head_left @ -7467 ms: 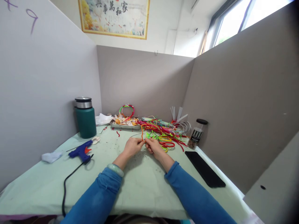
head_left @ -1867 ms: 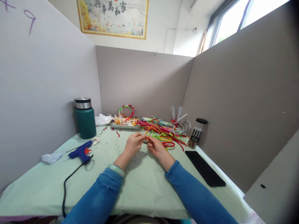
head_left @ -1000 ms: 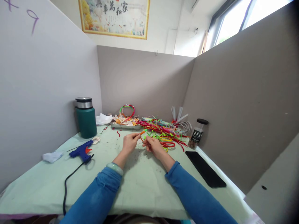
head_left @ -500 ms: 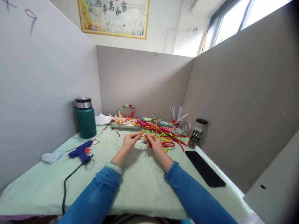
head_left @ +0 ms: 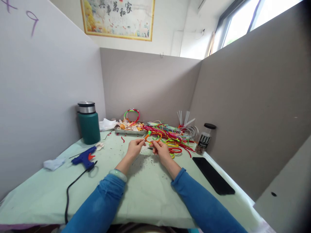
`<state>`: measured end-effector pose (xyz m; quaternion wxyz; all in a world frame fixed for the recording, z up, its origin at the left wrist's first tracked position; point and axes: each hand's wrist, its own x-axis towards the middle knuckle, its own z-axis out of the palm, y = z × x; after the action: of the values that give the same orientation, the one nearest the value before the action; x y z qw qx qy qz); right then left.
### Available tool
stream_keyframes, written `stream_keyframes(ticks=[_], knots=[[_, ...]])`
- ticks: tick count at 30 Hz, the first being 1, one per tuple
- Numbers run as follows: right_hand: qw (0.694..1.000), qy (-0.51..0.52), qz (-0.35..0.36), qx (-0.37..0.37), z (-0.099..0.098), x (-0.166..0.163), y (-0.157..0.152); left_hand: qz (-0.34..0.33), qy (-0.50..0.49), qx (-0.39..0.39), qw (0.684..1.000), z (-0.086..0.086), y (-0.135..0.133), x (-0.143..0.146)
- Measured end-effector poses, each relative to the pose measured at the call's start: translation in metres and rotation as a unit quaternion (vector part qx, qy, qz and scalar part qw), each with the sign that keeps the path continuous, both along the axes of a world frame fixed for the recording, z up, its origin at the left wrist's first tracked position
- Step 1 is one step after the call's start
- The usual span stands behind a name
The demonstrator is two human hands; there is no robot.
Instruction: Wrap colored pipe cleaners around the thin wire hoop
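Between my hands is an orange pipe cleaner with a green bit at its upper end. My left hand pinches it near its lower part, fingers closed. My right hand is closed on an orange strand that loops up beside the first; whether both are one piece I cannot tell. Just behind the right hand lie red-handled scissors, their dark tip showing between the hands. A heap of red, green, yellow and pink pipe cleaners spreads behind both hands.
A metal tray of orange and pale pieces stands at the back, a colourful ring on it. At left are a green flask and a blue glue gun with cord. A jar and black slab lie right.
The orange pipe cleaner at my left fingers now points upward, its green end raised above the hand. Both hands have stayed nearly in place.
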<state>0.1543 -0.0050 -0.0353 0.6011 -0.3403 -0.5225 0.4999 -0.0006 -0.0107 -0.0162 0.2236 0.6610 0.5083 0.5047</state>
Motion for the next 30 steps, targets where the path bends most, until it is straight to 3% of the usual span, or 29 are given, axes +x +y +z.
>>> stream_keyframes(ticks=[7, 11, 18, 23, 30], knots=[[0.997, -0.071, 0.004, 0.044, 0.002, -0.003, -0.007, 0.063, 0.127, 0.030, 0.989, 0.001, -0.005, 0.001], [0.997, -0.039, 0.012, 0.060, 0.007, -0.003, -0.008, 0.031, 0.208, 0.063, 0.976, -0.002, -0.007, 0.003], [0.998, -0.015, -0.009, 0.053, 0.008, 0.000, -0.005, -0.019, 0.260, 0.066, 0.963, -0.002, -0.013, 0.006], [0.998, -0.024, 0.004, 0.051, 0.006, 0.000, -0.003, -0.052, 0.248, 0.053, 0.966, -0.003, -0.015, 0.008], [0.999, -0.028, 0.023, 0.031, 0.008, -0.001, -0.007, -0.001, 0.136, -0.035, 0.990, 0.000, -0.010, 0.006]])
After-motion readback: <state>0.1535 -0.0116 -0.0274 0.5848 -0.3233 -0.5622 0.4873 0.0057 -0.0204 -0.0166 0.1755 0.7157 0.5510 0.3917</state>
